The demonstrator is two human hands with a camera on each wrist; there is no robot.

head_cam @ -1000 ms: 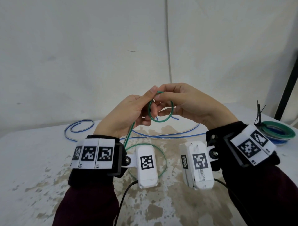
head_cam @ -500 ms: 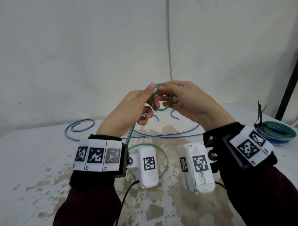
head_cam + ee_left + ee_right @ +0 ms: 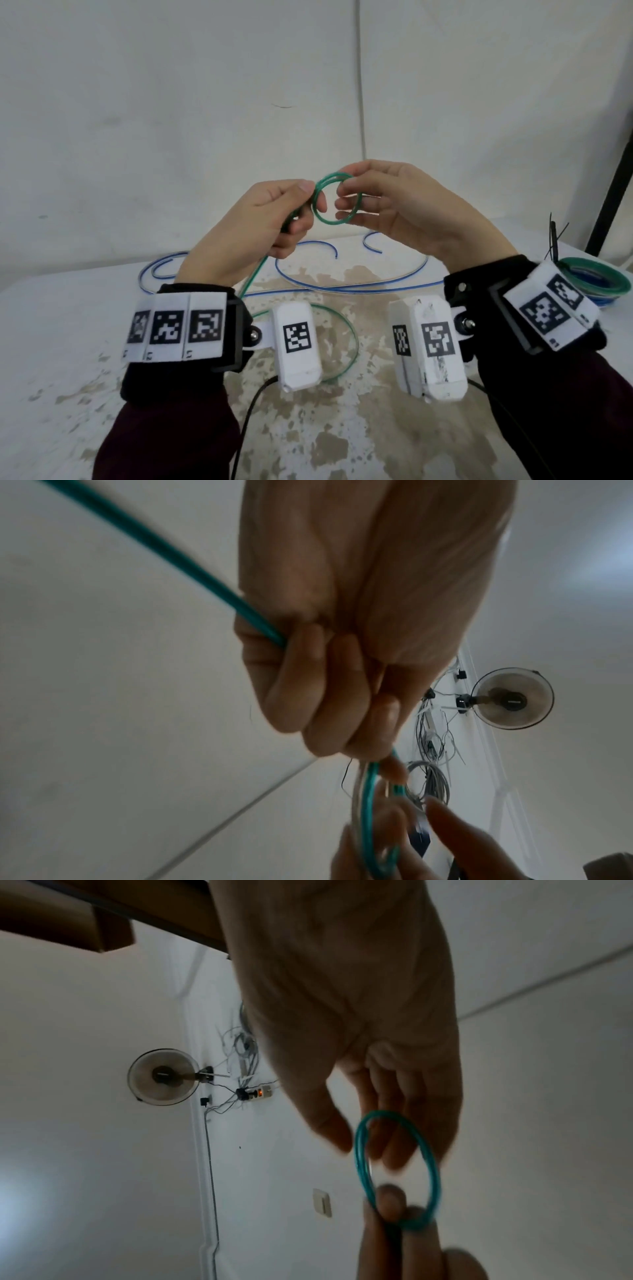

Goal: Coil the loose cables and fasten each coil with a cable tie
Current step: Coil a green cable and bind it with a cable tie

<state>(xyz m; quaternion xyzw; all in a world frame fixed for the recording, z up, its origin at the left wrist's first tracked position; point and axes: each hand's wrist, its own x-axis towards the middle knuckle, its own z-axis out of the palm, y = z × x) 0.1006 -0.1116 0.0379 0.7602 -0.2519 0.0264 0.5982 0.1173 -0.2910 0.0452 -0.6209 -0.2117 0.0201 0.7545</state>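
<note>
A thin green cable [image 3: 251, 279] rises from a loose loop on the table [image 3: 346, 325] into my left hand [image 3: 310, 195], whose curled fingers [image 3: 325, 696] grip it. Above that hand the cable is wound into a small coil [image 3: 334, 222] of about two turns, held up between both hands. My left thumb and forefinger pinch the coil's left side. My right hand [image 3: 346, 185] pinches the top of the coil, its other fingers spread behind the right side. In the right wrist view the coil [image 3: 378, 1112] hangs in front of my right fingers [image 3: 394, 1150].
A long blue cable [image 3: 342, 289] lies in loose curves on the stained white table [image 3: 85, 342] behind my hands. At the far right sits a finished green and blue coil [image 3: 596, 277] with a black cable tie [image 3: 553, 240] sticking up. A white wall stands close behind.
Both hands have risen with the green coil. The loop has tightened and a second strand now shows along its top; the right hand has shifted to the coil's top and right side.
</note>
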